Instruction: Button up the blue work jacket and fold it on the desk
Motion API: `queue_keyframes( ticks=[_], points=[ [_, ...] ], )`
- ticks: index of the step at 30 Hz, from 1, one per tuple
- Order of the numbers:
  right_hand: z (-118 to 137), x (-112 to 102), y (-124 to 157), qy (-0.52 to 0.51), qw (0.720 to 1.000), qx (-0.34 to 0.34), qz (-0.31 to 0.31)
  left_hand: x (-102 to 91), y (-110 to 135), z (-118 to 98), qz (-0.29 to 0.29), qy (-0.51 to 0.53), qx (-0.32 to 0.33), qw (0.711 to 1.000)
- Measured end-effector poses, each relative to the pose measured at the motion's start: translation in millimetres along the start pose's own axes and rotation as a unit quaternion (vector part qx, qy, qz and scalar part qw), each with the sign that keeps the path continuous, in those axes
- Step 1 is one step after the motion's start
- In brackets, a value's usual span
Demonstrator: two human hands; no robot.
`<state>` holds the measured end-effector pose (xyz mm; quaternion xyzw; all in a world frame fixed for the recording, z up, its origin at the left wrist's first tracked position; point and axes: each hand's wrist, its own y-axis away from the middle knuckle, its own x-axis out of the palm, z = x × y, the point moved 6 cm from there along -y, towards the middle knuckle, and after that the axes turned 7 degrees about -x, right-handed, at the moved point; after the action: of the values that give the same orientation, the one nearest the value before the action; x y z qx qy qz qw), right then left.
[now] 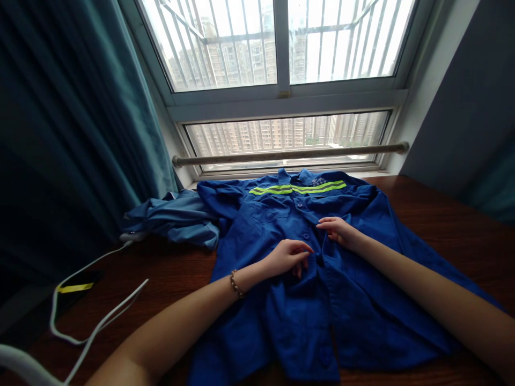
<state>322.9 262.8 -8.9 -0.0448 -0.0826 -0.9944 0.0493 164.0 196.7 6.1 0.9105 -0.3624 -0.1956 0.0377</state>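
Observation:
A blue work jacket (265,230) with a yellow-green reflective stripe across the chest lies front side up, its collar toward the window. Bent fingers of my left hand (290,258) pinch the cloth near the front opening, below the middle of the jacket; the fabric puckers under them. Slightly higher and to the right, my right hand (341,231) has its fingertips together on the other front edge, where the cloth rises in a fold. Buttons (299,205) show along the upper placket. My fingers partly hide the cloth between the two hands.
The jacket lies on a dark wooden surface (177,273). Crumpled light-blue cloth (177,217) sits at its left, beside a white cable (90,335). A metal rail (289,155) crosses before the window. A teal curtain (132,107) hangs at the left.

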Motion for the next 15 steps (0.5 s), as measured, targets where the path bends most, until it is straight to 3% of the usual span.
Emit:
queue_keyframes(
  ticks=[3, 5, 8, 11, 15],
  points=[
    [3, 2, 1, -0.059, 0.998, -0.003, 0.022, -16.4, -2, -18, -0.157, -0.108, 0.092, 0.977],
    [3, 3, 2, -0.073, 0.997, -0.007, 0.023, -23.5, -7, -32, -0.217, -0.194, 0.142, 0.946],
    [2, 1, 1, -0.084, 0.996, -0.012, 0.013, -26.0, -29, -38, -0.176, -0.285, 0.157, 0.929],
    [1, -2, 0, -0.093, 0.995, -0.02, 0.0, -31.3, -54, -22, -0.101, -0.28, 0.109, 0.949],
    [3, 1, 1, -0.108, 0.993, -0.033, 0.021, -46.2, -64, 3, -0.122, -0.213, 0.038, 0.969]
  ],
)
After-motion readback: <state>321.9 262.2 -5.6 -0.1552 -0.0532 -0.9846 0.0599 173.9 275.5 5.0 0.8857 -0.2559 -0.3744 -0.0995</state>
